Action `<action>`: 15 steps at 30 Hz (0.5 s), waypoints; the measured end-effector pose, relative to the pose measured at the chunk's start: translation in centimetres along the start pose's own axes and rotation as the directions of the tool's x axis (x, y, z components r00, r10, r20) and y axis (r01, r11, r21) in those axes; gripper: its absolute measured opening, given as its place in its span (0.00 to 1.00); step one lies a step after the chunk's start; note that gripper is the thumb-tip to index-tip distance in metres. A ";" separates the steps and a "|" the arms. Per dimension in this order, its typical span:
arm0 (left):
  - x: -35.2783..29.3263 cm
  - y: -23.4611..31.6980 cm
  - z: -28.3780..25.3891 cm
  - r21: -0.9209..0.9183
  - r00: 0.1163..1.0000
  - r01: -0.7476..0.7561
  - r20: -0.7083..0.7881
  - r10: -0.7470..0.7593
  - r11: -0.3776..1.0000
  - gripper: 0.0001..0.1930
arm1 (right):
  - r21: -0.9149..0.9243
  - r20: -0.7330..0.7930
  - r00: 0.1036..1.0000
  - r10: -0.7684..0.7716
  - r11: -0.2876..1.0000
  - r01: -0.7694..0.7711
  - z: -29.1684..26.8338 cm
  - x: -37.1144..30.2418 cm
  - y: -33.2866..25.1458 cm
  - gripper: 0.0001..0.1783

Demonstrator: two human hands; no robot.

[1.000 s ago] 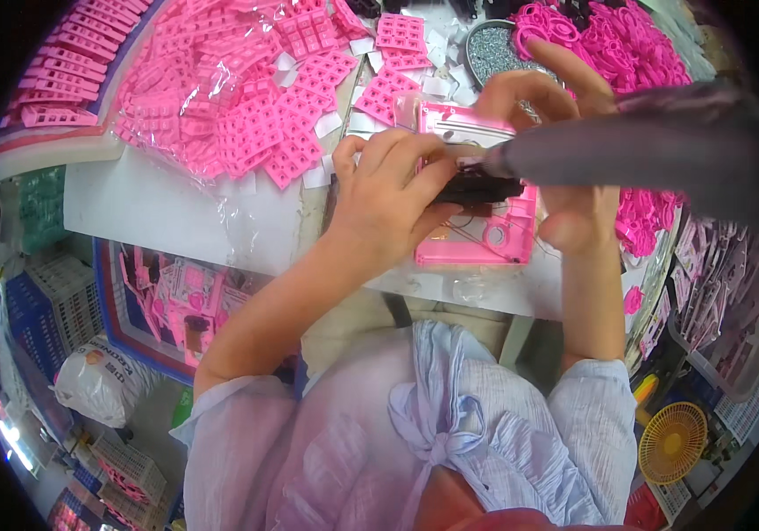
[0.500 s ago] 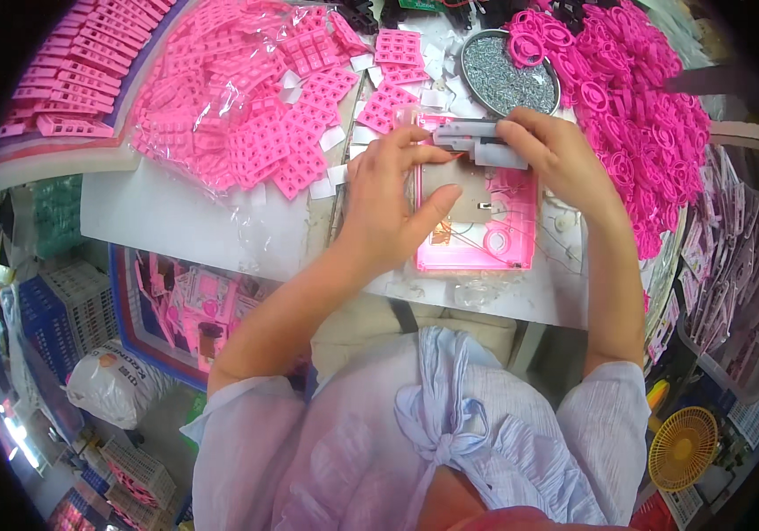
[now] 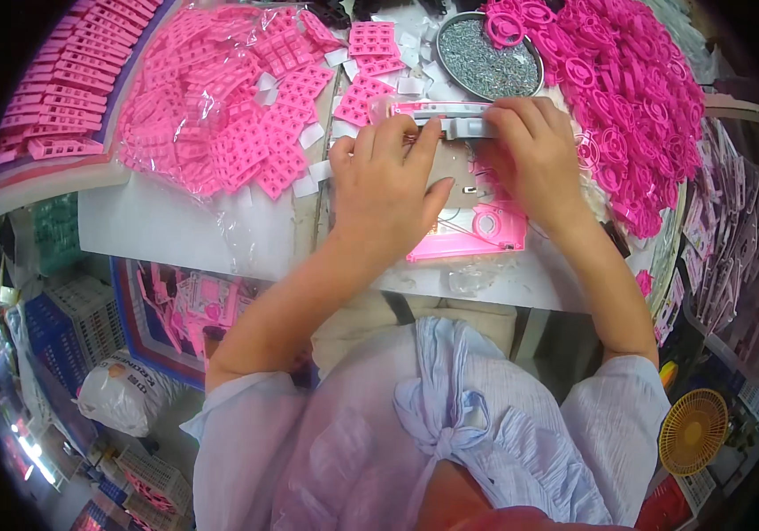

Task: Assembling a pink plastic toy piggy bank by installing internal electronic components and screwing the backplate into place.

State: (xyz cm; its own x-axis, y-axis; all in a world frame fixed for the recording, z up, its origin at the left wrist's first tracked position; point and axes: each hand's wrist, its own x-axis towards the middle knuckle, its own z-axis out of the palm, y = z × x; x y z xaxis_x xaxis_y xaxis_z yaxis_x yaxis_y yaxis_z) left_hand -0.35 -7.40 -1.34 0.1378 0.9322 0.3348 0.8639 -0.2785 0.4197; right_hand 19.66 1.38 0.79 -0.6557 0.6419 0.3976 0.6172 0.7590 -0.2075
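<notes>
A pink plastic casing [image 3: 468, 251] lies on the table in front of me, with a flat grey-brown board, thin wires and a round pink ring inside. Along its far edge sits a long grey plastic part [image 3: 463, 129]. My right hand [image 3: 539, 164] grips the right end of this part, fingers on top and thumb hidden below. The fingers of my left hand [image 3: 388, 181] are bent over its left end, while the left thumb sticks out over the board. Hands and part hide much of the casing's far half.
Beyond the casing stands a round dish [image 3: 491, 60] of small metal screws. Pink ring-shaped parts [image 3: 623, 115] are heaped on the right. Pink keypad-like pieces [image 3: 220, 106] lie on clear plastic at left. Below the table's left edge is a crate [image 3: 145, 323] of pink parts.
The grey part has turned level and now lies along the casing's far edge. My left fingers have curled over its left end; my right hand has come down lower beside the casing.
</notes>
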 end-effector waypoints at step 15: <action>17.3 -2.8 7.7 0.188 0.939 -0.235 0.298 0.173 0.954 0.08 | 0.947 -0.292 0.794 0.533 0.045 0.319 -10.4 2.9 5.4 0.15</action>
State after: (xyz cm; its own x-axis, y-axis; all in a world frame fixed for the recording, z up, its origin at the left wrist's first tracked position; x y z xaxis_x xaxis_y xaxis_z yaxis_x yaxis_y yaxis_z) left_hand 3.38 11.29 -3.19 0.4231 0.8960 0.1348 0.8826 -0.4412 0.1626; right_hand 25.60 6.17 10.12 -0.0642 0.8824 0.4661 -0.5932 0.3418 -0.7289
